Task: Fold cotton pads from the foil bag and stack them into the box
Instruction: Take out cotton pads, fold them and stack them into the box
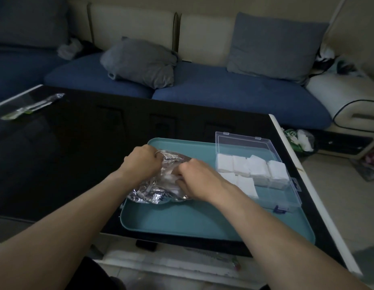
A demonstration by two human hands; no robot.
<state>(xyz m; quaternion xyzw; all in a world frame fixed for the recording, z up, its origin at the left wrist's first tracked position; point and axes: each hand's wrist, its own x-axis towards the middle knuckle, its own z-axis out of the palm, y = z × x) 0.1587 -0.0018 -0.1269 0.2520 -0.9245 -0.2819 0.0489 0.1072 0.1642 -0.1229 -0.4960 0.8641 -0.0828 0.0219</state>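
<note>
Glossy black table (pixel 56 153); hands grip crinkled foil bag (pixel 152 191).

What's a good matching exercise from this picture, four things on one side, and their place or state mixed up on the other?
Things:
1. foil bag
2. clear box
3. folded pads
4. teal tray

Places or states:
A. lying on the black table, under everything else
B. stacked in rows inside the box
C. gripped by both the left hand and the right hand
D. standing open on the tray's right side

Pairs: 1-C, 2-D, 3-B, 4-A
</note>
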